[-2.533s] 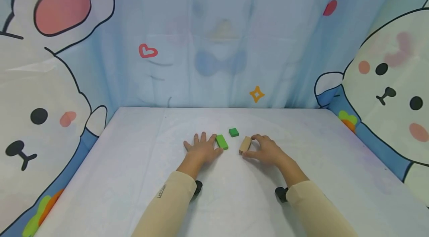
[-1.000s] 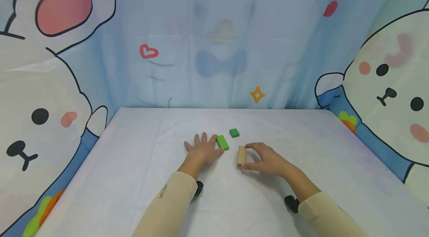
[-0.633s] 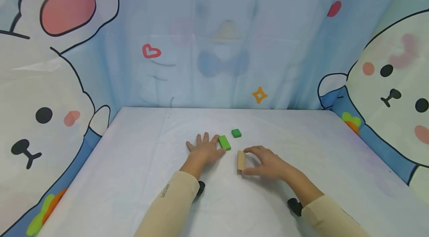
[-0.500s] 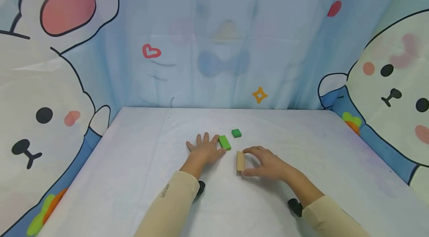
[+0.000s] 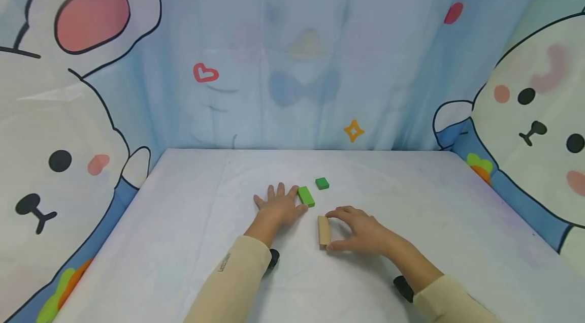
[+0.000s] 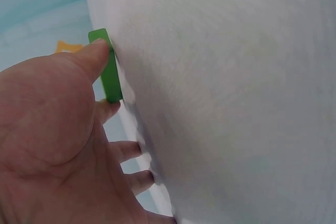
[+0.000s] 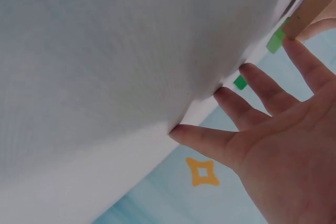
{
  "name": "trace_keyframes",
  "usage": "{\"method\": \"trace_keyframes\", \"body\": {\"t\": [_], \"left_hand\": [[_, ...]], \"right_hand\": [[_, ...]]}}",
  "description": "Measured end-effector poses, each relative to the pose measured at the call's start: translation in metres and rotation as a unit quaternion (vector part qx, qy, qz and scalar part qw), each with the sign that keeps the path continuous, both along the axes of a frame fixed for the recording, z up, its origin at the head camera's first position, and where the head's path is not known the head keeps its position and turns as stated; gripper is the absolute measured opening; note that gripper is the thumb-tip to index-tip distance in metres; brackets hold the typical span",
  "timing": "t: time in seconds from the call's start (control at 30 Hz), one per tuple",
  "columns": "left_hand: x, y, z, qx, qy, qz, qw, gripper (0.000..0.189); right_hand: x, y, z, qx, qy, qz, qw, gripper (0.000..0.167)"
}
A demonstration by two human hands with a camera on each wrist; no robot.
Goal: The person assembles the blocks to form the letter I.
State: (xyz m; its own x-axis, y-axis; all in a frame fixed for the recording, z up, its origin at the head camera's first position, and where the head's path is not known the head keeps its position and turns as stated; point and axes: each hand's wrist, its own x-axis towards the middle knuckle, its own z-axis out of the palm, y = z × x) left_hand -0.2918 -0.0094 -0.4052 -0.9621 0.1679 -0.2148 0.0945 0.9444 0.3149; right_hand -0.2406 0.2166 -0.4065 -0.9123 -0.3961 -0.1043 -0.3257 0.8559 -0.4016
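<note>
Near the middle of the white table, my left hand [image 5: 277,211] rests with fingers spread. Its thumb and forefinger touch a light green block [image 5: 306,196], which lies flat; in the left wrist view the thumb partly covers this block [image 6: 112,80]. My right hand [image 5: 363,231] pinches a plain wooden block [image 5: 324,232] between thumb and forefinger, one at each end. That block lies on its long side, nearer to me than the green one. In the right wrist view the other fingers [image 7: 265,90] stretch out with tips at the cloth.
A smaller dark green block [image 5: 322,183] lies behind the light green one, apart from both hands. White cloth covers the table [image 5: 205,201]. A blue curtain [image 5: 297,59] with cartoon figures stands behind the back edge and along the sides.
My right hand has drawn the wooden block toward me and slightly left, turning it from slanted to nearly straight. The left hand and both green blocks have stayed in place.
</note>
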Motion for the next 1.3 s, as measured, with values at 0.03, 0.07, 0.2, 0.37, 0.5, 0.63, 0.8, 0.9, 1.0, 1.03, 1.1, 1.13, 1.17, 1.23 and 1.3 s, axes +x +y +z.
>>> {"method": "trace_keyframes", "body": {"t": [0.03,0.07,0.2,0.37,0.5,0.63,0.8,0.9,1.0,1.03,1.1,1.13,1.17,1.23,1.3], "left_hand": [[0.0004,-0.0003,-0.0006,-0.001,-0.001,-0.001,1.0,0.069],[0.0008,-0.0006,-0.0012,-0.001,-0.002,-0.001,1.0,0.069],[0.0014,-0.0014,-0.0025,-0.004,0.001,-0.006,1.0,0.07],[-0.0002,-0.0004,-0.0024,-0.001,0.004,-0.002,1.0,0.07],[-0.0013,0.0014,-0.0028,-0.002,-0.004,0.001,1.0,0.07],[-0.0022,0.0005,-0.0024,-0.005,-0.002,-0.004,1.0,0.07],[-0.0022,-0.0007,-0.0022,0.0,0.001,-0.007,1.0,0.07],[-0.0023,-0.0007,-0.002,0.003,0.002,-0.007,1.0,0.07],[-0.0023,-0.0007,-0.0026,0.003,0.002,-0.007,1.0,0.07],[-0.0023,-0.0007,-0.0026,0.002,0.002,-0.007,1.0,0.07],[-0.0023,-0.0007,-0.0028,0.001,0.002,-0.007,1.0,0.071],[-0.0024,-0.0007,-0.0028,0.001,0.002,-0.007,1.0,0.071],[-0.0025,-0.0008,-0.0029,0.001,0.002,-0.007,1.0,0.071],[-0.0029,-0.001,-0.0028,-0.001,0.002,-0.008,1.0,0.071],[-0.0032,-0.0014,-0.0027,-0.003,0.001,-0.009,1.0,0.07]], "right_hand": [[0.001,-0.0003,-0.0011,0.002,0.0,0.001,1.0,0.076],[0.0021,-0.0008,-0.0018,0.002,0.0,0.001,1.0,0.076],[0.0046,-0.0015,-0.0026,0.001,0.005,0.002,1.0,0.076],[0.0056,-0.0023,-0.0008,0.006,0.011,0.006,0.9999,0.075],[0.0065,-0.0025,-0.0015,0.01,0.012,0.009,0.9998,0.076],[0.0059,-0.0035,-0.0004,0.013,0.013,0.01,0.9998,0.075],[0.0068,-0.0041,-0.0003,0.015,0.011,0.008,0.9998,0.075],[0.0071,-0.0043,-0.0002,0.015,0.011,0.008,0.9998,0.075],[0.0071,-0.0046,-0.0006,0.015,0.01,0.007,0.9998,0.075],[0.0071,-0.0047,-0.0007,0.016,0.01,0.007,0.9998,0.075],[0.0072,-0.005,-0.0008,0.019,0.011,0.007,0.9997,0.075],[0.0074,-0.0053,-0.0007,0.02,0.011,0.006,0.9997,0.075],[0.0075,-0.0055,-0.0007,0.021,0.01,0.005,0.9997,0.076],[0.0078,-0.0062,-0.0006,0.025,0.01,0.002,0.9996,0.077],[0.0081,-0.0071,-0.0007,0.028,0.007,-0.003,0.9996,0.077]]}}
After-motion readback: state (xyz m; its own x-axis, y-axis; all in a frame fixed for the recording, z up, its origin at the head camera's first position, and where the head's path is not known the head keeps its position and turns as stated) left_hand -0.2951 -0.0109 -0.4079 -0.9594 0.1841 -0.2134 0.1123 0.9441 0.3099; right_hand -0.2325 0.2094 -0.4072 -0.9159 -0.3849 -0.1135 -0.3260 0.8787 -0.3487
